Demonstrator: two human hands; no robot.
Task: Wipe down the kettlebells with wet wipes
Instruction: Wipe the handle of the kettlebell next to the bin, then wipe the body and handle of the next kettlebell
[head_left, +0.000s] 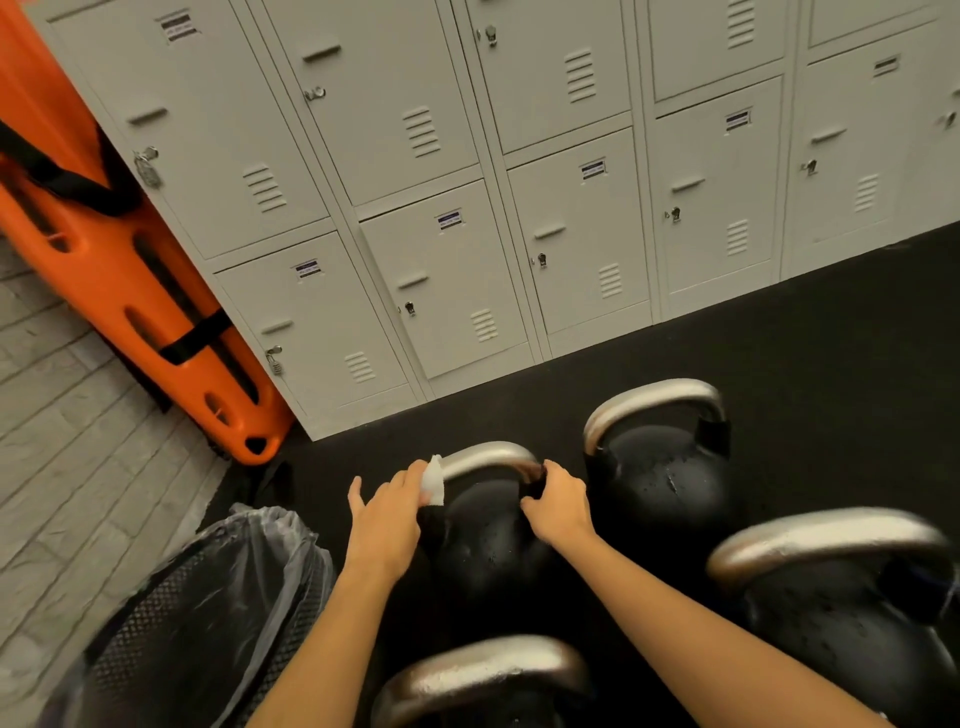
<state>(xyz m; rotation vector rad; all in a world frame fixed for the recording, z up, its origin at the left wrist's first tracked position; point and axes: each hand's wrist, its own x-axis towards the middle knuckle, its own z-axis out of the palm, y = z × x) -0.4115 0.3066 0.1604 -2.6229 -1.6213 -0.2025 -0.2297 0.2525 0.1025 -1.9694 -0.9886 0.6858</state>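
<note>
Beside the kettlebell (488, 530), a mesh bin (171, 623) holds a plastic liner (260, 551).

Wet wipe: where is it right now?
In the head view, the wet wipe is pinched in the left hand against the left end of the middle kettlebell's handle, near the lined bin.

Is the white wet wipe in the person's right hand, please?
No, the left hand holds the white wet wipe against the kettlebell's steel handle.
</note>
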